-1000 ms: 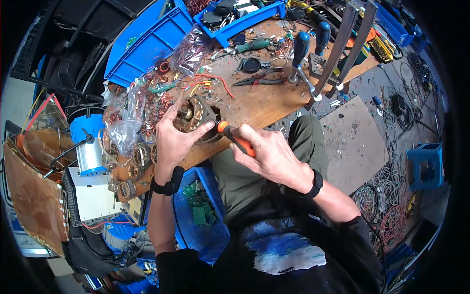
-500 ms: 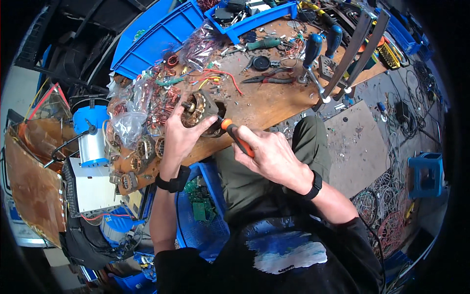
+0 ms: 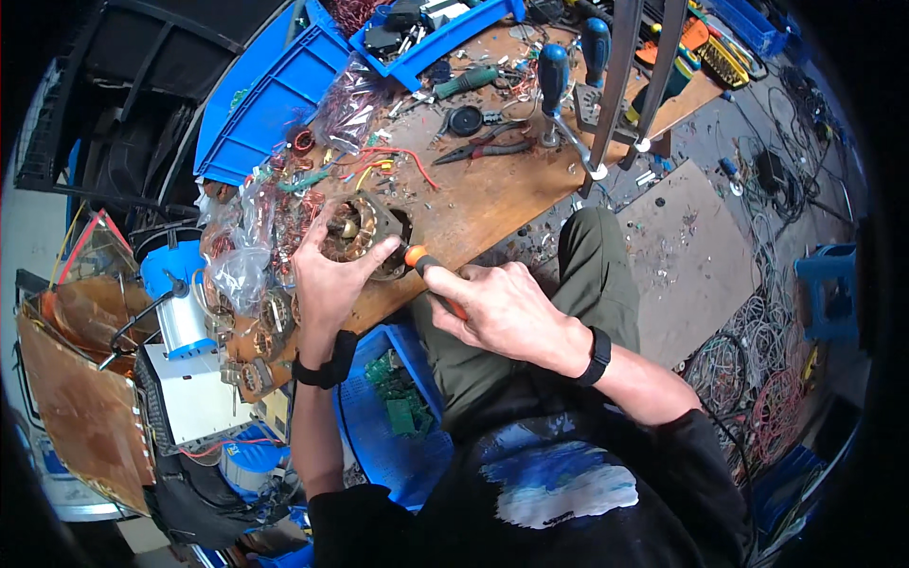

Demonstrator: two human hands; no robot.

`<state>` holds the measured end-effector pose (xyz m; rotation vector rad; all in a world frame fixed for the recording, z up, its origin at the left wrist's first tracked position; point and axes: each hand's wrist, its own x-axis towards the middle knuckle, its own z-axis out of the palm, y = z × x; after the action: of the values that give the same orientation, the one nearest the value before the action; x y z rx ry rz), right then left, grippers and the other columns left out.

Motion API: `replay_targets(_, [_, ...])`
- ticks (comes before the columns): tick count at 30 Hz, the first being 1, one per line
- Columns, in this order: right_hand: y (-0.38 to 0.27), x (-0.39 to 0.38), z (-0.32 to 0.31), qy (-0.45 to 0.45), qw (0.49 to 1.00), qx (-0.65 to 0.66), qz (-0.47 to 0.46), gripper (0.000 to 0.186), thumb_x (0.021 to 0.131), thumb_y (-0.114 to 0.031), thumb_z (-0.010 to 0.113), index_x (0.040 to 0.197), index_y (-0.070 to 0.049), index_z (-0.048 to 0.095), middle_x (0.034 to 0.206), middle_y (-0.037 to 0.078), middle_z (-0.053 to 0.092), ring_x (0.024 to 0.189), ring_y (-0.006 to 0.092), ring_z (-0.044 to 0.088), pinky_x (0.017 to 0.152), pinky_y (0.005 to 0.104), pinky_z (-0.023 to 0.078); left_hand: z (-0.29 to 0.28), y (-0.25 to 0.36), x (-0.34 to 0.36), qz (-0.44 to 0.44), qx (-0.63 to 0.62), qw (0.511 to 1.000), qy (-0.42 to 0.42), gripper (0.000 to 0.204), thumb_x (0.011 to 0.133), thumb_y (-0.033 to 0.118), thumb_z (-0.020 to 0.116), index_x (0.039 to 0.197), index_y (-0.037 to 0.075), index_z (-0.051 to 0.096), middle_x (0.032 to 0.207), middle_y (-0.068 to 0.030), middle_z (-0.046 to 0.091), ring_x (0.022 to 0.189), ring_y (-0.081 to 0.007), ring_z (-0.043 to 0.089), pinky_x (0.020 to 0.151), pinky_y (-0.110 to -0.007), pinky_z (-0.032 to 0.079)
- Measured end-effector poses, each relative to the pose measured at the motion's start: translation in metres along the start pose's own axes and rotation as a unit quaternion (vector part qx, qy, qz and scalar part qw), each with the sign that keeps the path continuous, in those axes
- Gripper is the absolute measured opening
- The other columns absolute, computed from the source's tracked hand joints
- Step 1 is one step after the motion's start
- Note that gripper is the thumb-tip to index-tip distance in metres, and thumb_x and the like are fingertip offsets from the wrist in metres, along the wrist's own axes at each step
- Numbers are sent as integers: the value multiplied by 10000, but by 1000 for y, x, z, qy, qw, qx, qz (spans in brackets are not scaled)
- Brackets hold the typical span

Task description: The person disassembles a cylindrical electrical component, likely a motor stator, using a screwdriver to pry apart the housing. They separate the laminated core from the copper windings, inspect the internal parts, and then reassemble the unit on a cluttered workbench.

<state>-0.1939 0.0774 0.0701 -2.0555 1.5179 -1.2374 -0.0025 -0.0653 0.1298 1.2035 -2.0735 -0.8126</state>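
My left hand (image 3: 329, 282) is closed around an open electric motor (image 3: 386, 225) with a ring of copper windings and a shaft at its centre. The motor rests at the near edge of the wooden bench. In my right hand (image 3: 508, 314) is a screwdriver (image 3: 418, 257) with an orange and black handle. Its tip points at the motor's near side, beside my left thumb; the exact contact is hidden. Several wound cores (image 3: 276, 310) lie on the bench left of my left wrist.
Copper wire scraps and plastic bags (image 3: 239, 275) crowd the bench's left side. Pliers (image 3: 485, 150) and a green-handled screwdriver (image 3: 464, 82) lie farther back. Upright metal bars (image 3: 617, 80) rise at the right. A blue crate (image 3: 437, 464) with green circuit boards (image 3: 402, 402) stands below the bench.
The whole view has shifted, so the bench and its things sit farther left. Both hands keep their hold on the motor and the screwdriver, with little change between them.
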Motion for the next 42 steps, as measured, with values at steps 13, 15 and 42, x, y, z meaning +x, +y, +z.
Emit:
replay_targets(13, [-13, -8, 27, 11, 998, 59, 14, 437, 897, -276, 738, 1212, -88, 501, 774, 174, 651, 632, 410, 686, 538, 520, 544, -5, -31, -30, -16, -48, 999, -3, 861, 829, -34, 831, 1577, 7, 407, 1360, -122, 653, 1172, -193, 664, 1042, -341, 532])
replay_targets(15, [-16, -11, 30, -19, 996, 87, 20, 555, 873, -306, 762, 1295, -57, 503, 921, 179, 659, 768, 403, 719, 628, 522, 571, -7, -46, -33, 12, -61, 998, 12, 857, 819, -65, 807, 1576, 9, 412, 1352, -109, 647, 1169, -190, 661, 1034, -343, 536])
replay_targets(42, [-19, -19, 37, -77, 859, 443, 244, 889, 895, -303, 788, 1560, -1, 280, 1085, 303, 658, 904, 507, 678, 789, 542, 555, -11, -41, -30, 1, -49, 999, -10, 981, 670, -51, 871, 1553, -20, 445, 1394, -114, 631, 1214, -215, 658, 1073, -364, 533])
